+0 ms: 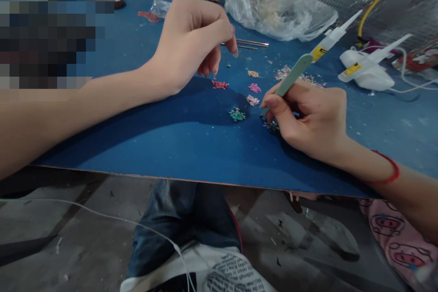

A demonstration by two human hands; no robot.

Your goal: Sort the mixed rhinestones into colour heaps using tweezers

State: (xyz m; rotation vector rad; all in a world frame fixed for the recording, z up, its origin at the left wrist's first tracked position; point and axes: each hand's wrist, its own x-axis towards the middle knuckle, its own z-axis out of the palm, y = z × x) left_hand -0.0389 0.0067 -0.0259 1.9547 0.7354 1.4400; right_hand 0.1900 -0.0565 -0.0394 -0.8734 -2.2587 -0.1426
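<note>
Left hand (190, 43) above the blue board (143, 141), just left of the top middle of the frame, fingers (214, 66) curled downward and drawn close together (whether anything tiny sits between the fingertips, impossible to tell at this size). Right below those fingertips, a small heap of red beads (220, 84). Scattered across the centre of the board, more little heaps: orange beads (253, 73), pink beads (254, 87), pale pink beads (252, 100) and teal beads (237, 114), all well apart from one another. Right hand (310, 121) right of centre, closed in a pen grip around a slim pale green tool (290, 77), its lower tip just by the thumb and near a dark heap of beads (270, 124). Around the right wrist, a red string (386, 169). Beyond the hands, thin metal rods (251, 44) just past the left fingertips, a mixed heap of beads (297, 77) at the upper end of the tool, and two white syringes with yellow labels (333, 41) at upper right. Along the top edge, a crumpled plastic bag (277, 4) against perforated metal mesh (386, 9). Below the board's edge, a denim-covered knee (185, 223) over a concrete floor (68, 223).
</note>
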